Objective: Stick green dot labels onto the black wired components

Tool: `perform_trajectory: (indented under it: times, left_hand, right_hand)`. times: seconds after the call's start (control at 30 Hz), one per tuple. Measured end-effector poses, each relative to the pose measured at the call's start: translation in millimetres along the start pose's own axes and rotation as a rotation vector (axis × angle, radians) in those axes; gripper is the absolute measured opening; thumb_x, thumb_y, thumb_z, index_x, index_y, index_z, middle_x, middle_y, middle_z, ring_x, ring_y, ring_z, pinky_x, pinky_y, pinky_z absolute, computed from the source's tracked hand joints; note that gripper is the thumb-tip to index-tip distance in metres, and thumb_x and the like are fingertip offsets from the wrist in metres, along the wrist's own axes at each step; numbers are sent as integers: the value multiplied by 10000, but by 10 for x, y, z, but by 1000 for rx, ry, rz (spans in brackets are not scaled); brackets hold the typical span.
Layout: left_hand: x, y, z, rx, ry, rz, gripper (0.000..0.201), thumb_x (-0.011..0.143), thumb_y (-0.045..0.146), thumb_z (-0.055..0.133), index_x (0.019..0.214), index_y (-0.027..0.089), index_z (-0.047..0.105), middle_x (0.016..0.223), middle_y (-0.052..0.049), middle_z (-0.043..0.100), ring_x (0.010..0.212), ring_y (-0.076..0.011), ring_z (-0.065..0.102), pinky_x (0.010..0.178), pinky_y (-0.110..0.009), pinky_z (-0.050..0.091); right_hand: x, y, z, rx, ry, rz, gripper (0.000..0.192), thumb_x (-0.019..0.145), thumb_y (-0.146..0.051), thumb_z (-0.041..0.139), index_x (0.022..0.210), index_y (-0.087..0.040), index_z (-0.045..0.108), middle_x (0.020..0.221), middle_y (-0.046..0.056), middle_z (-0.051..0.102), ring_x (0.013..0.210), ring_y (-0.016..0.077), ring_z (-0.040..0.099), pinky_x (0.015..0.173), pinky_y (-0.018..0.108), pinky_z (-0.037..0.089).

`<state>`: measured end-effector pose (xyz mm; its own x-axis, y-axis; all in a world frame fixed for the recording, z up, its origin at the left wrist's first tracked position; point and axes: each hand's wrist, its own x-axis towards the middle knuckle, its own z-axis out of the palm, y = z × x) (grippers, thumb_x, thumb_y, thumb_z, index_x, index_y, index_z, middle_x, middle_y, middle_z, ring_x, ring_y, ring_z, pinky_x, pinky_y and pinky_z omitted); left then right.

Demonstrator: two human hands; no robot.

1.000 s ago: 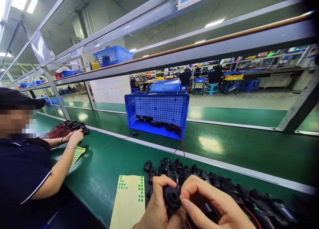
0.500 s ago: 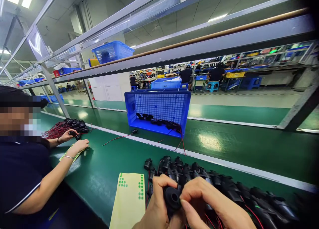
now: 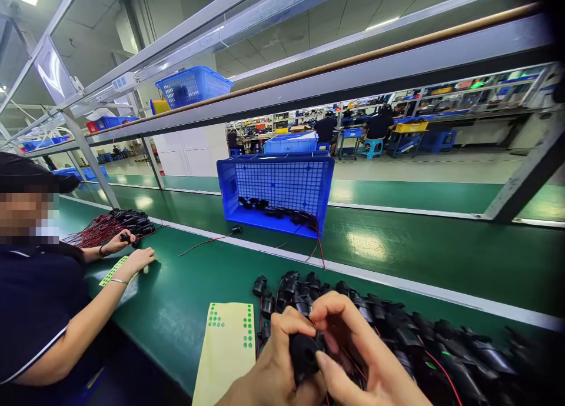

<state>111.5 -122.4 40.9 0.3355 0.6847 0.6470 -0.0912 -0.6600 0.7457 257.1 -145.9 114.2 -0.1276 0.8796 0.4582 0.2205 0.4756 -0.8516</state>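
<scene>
A black cylindrical part [image 3: 302,362] with a small hole in its end is held low in the centre of the head view. My left hand [image 3: 271,362] is closed round it, index finger bent over its top. From the other side my right hand [image 3: 368,350] curls in, its thumb against the part's end and its index finger arched above. Its other fingertips are hidden. Just behind and to the right lies a heap of similar black parts [image 3: 399,329] with red and black wires. Left of my hands is a pale yellow sheet [image 3: 225,359] bearing green round stickers.
A blue crate [image 3: 276,223] lies on its side beyond the white strip, black wired parts inside. One loose wired part [image 3: 237,229] rests near it. At left a co-worker [image 3: 39,312] handles parts beside another heap [image 3: 128,220]. A metal shelf rail [image 3: 282,106] crosses overhead.
The black part has turned in my left hand, its ringed end now tilted away. My right index finger has lifted and arched further from the thumb. The whole view has shifted slightly.
</scene>
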Motion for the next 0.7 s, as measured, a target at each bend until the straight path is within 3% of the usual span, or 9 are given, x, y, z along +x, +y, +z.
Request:
perform_trajectory:
  times: [0.13, 0.27, 0.37, 0.43, 0.53, 0.7]
  left_hand:
    - [99, 190, -109, -257, -96, -265, 318, 975, 411, 610, 1105, 239, 376, 1024, -55, 522, 896, -167, 545, 784, -313, 424]
    - [222, 364, -225, -563, -126, -415, 459, 835, 224, 731, 1060, 246, 332, 900, 24, 514, 754, -98, 472, 694, -240, 347]
    - [233, 362, -272, -640, -130, -514, 502, 682, 102, 672, 1064, 234, 374, 899, 26, 560, 746, -102, 473, 683, -240, 307]
    - [208, 323, -279, -678, -96, -516, 531, 628, 134, 641, 1113, 210, 440, 988, -9, 591, 873, -150, 525, 757, -268, 338]
    - [168, 296, -266, -665, -27, -476, 561, 697, 276, 643, 1229, 173, 499, 1140, -66, 602, 1083, -238, 520, 912, -339, 350]
    - [147, 350, -235, -564, 17, -510, 422, 824, 336, 607, 1210, 184, 528, 1115, -63, 576, 1033, -230, 494, 914, -365, 352]
  right_hand:
    - [76, -17, -52, 40, -179, 2, 247, 895, -180, 527, 1083, -297, 637, 965, -5, 646, 907, 161, 684, 799, 242, 581]
    - [119, 24, -134, -49, -325, -86, 485, 849, -87, 585, 1260, -340, 630, 1066, 16, 610, 883, 140, 673, 746, 221, 593]
    - [117, 75, -157, -193, -307, -141, 430, 868, -81, 612, 1209, -341, 642, 1052, 6, 605, 876, 132, 678, 752, 217, 594]
    - [113, 107, -157, -290, -257, -203, 389, 886, -116, 644, 1202, -341, 624, 1045, 0, 612, 912, 139, 685, 785, 228, 593]
    - [109, 150, -148, -406, -160, -325, 415, 913, -155, 650, 1276, -336, 564, 1046, 2, 612, 927, 140, 692, 788, 227, 594]
    - [88, 193, -133, -523, -134, -432, 420, 932, -159, 635, 1321, -279, 534, 1045, 30, 603, 901, 141, 699, 742, 212, 601]
